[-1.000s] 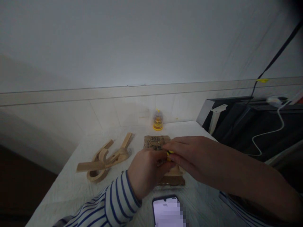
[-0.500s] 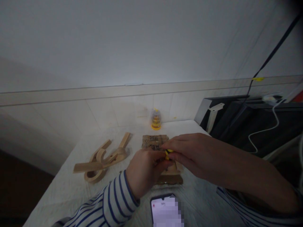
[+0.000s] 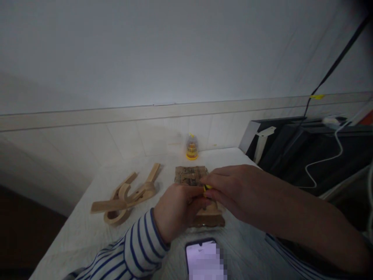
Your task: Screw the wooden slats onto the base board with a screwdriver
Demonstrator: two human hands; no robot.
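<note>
My right hand [image 3: 233,186] pinches a small yellow-and-black screwdriver [image 3: 207,187] between thumb and fingers, most of it hidden. Right against it, my left hand [image 3: 179,208] is closed with fingertips meeting the tool; what lies inside its grip is hidden. Below both hands, a pale wooden piece [image 3: 214,209] shows in part, over a brown printed package [image 3: 189,173] lying on the white-covered table. To the left rest several joined, curved wooden parts [image 3: 125,198], untouched.
A clear bottle-shaped case with a yellow base [image 3: 192,147] stands at the back by the wall. Near the front edge lies a lit phone [image 3: 201,256]. Dark panels [image 3: 279,144] and a white cable [image 3: 323,165] are beyond the table on the right.
My hands stay together around the screwdriver with only a slight shift of the fingers and left wrist. The things on the table have not moved.
</note>
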